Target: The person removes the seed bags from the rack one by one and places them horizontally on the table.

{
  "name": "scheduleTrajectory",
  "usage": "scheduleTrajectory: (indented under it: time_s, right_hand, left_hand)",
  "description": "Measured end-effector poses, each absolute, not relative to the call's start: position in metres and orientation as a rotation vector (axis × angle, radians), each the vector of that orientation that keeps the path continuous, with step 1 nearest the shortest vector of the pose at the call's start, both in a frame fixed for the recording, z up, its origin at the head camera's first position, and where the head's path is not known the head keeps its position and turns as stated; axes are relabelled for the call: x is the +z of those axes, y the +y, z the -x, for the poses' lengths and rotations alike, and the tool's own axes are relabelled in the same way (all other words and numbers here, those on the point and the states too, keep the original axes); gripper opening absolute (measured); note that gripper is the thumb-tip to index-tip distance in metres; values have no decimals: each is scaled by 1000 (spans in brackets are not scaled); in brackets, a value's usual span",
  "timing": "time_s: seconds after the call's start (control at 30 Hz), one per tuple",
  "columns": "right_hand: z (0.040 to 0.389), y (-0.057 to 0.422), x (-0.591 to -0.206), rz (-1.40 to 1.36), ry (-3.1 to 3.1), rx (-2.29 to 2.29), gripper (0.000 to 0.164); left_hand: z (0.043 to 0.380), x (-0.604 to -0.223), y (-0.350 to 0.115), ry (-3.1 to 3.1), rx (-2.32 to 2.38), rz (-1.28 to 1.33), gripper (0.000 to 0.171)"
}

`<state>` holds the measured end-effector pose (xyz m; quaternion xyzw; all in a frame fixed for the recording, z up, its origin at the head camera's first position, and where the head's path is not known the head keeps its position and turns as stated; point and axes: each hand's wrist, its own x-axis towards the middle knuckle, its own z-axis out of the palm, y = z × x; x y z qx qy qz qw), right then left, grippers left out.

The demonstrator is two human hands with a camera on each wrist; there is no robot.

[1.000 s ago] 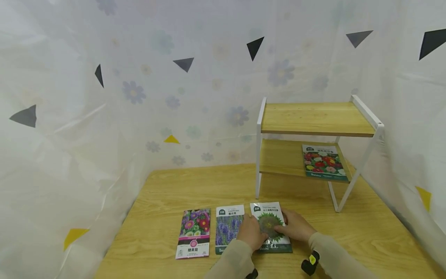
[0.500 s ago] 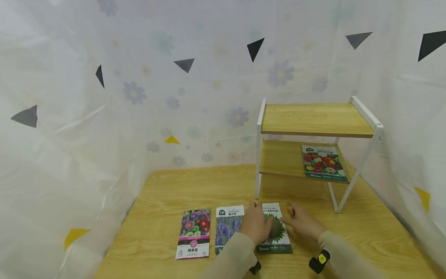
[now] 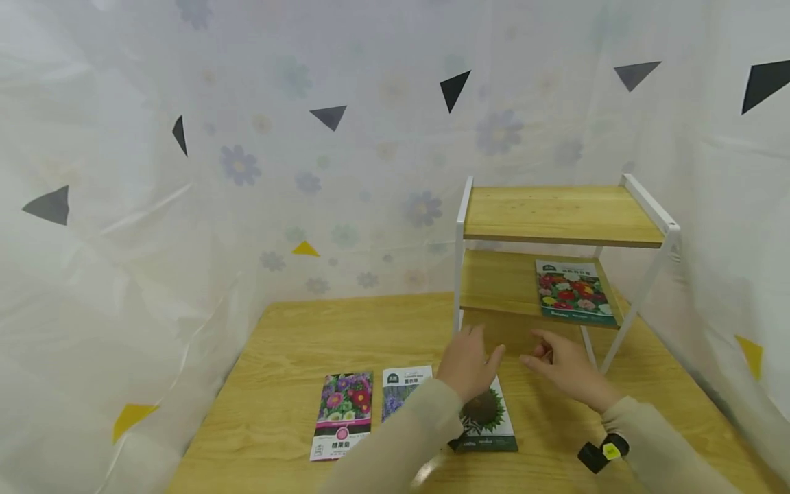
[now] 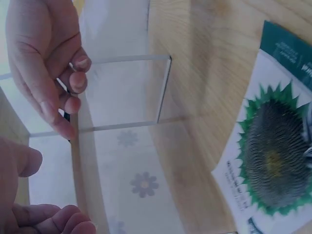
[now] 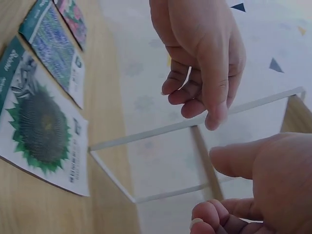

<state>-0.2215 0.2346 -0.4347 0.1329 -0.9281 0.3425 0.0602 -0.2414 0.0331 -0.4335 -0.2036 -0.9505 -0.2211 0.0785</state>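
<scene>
Both hands are raised in front of the small shelf rack (image 3: pixel 561 213) and hold nothing. My left hand (image 3: pixel 468 365) is nearest the sunflower seed packet (image 3: pixel 494 422) and covers its upper part in the head view; its thumb stands apart from the fingers. To the right, my right hand (image 3: pixel 569 367) has loosely bent fingers, its thumb pointing at the left hand. In the right wrist view the sunflower packet (image 5: pixel 44 122) lies flat and whole on the table. Beside it lies a lavender packet (image 3: pixel 398 391), partly hidden by the left sleeve.
A packet with pink and red daisy-like flowers (image 3: pixel 342 412) lies at the left of the row. On the rack's lower shelf (image 3: pixel 500 281) rests a packet with red and white flowers (image 3: pixel 575 291). White sheeting (image 3: pixel 370 171) hangs behind and at both sides of the table.
Both hands have left the sunflower packet, which stays on the table in nearly the same place. They have moved up and forward towards the rack, the right hand also to the right.
</scene>
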Motion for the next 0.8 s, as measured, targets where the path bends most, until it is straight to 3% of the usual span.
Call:
scheduleTrajectory:
  time_s: [0.53, 0.8]
  right_hand:
    - [245, 270, -365, -344, -2763, 807, 65]
    - [279, 294, -354, -196, -2925, 712, 84]
  left_hand:
    - [269, -374, 63, -2872, -697, 686, 56]
    - [281, -363, 86, -2918, -750, 614, 52]
